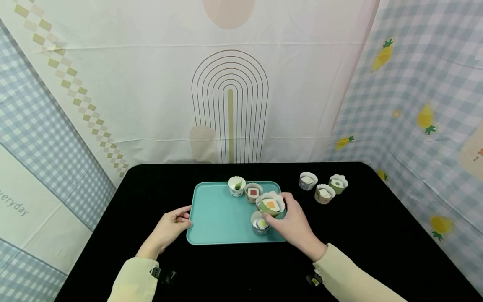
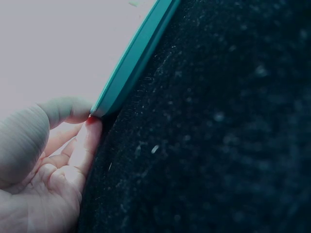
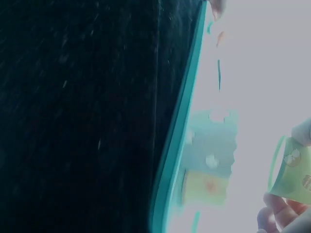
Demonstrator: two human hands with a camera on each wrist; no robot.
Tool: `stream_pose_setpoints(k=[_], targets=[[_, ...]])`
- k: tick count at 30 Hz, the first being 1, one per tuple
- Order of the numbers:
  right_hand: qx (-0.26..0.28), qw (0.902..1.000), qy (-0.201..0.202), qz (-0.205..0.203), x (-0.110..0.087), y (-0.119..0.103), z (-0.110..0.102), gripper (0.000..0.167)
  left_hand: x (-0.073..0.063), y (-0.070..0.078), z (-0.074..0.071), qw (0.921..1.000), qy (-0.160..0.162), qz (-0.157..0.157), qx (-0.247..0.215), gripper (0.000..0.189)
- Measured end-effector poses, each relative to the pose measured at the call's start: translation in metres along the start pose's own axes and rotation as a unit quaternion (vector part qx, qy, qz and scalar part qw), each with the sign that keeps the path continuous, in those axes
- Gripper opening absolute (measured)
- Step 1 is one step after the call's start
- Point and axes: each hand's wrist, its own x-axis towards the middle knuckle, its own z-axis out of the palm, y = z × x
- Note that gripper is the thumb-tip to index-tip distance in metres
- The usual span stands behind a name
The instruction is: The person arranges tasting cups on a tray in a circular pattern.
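My left hand (image 1: 170, 228) pinches the left edge of a teal tray (image 1: 215, 218) between thumb and fingers; the left wrist view shows the tray rim (image 2: 131, 63) at the fingertips. Over the tray's right side, my right hand (image 1: 296, 222) grips a green paper baking cup (image 1: 271, 204) with an orange square inside. In the right wrist view this cup (image 3: 294, 170) is tilted between thumb and fingers. Close around it on the tray are a white cup (image 1: 236, 187), a cup with a red-brown square (image 1: 253, 193) and a grey cup (image 1: 260, 223). Another cup is mostly hidden behind the held one.
Right of the tray, on the black table (image 1: 362, 251), stand a grey-blue cup (image 1: 307, 181), a beige cup (image 1: 325, 194) and a green cup (image 1: 338, 184), each with something pale inside. A patterned cloth (image 1: 162, 92) hangs behind the table's back edge.
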Motion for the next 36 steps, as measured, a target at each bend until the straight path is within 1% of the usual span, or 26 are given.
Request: stream_pose_setpoints(k=[4,9,12,15,19,21,23,25,28,29,31,36], targets=[[-0.015,0.9997,-0.003,-0.021,-0.002,-0.010,0.015,0.061,-0.002,0.002,0.000,1.0000,-0.002,-0.003,-0.001,0.055],[-0.017,0.9981,-0.009,-0.059,-0.002,-0.019,0.034,0.058,-0.010,0.017,-0.001,0.9999,-0.006,-0.011,-0.003,0.054],[-0.034,0.9954,-0.006,-0.089,-0.001,-0.021,0.044,0.054,-0.015,0.023,-0.002,0.9999,-0.007,-0.009,-0.005,0.054],[-0.059,0.9915,-0.002,-0.116,0.000,-0.024,0.053,0.049,-0.011,0.016,-0.002,0.9999,-0.009,-0.006,-0.004,0.054],[-0.096,0.9865,-0.004,-0.132,0.001,-0.025,0.060,0.049,-0.004,0.001,-0.002,1.0000,-0.008,-0.002,-0.002,0.055],[-0.116,0.9836,-0.010,-0.137,0.001,-0.025,0.062,0.051,-0.003,0.000,-0.002,1.0000,-0.009,0.000,-0.002,0.056],[-0.135,0.9804,-0.015,-0.142,0.002,-0.024,0.064,0.052,-0.006,0.006,-0.002,0.9999,-0.010,0.000,-0.005,0.055],[-0.148,0.9776,-0.022,-0.148,0.002,-0.024,0.065,0.053,-0.011,0.015,-0.002,0.9999,-0.012,-0.001,-0.008,0.055],[-0.167,0.9737,-0.033,-0.152,0.002,-0.022,0.067,0.054,-0.018,0.029,-0.002,0.9998,-0.019,0.007,-0.008,0.054],[-0.174,0.9723,-0.035,-0.153,0.002,-0.021,0.068,0.054,-0.019,0.031,-0.003,0.9997,-0.020,0.009,-0.008,0.054],[-0.187,0.9694,-0.035,-0.155,0.002,-0.021,0.069,0.055,-0.018,0.029,-0.003,0.9997,-0.020,0.008,-0.008,0.054],[-0.217,0.9626,-0.028,-0.160,0.002,-0.019,0.073,0.055,-0.006,0.009,-0.001,0.9999,-0.011,-0.002,-0.008,0.055]])
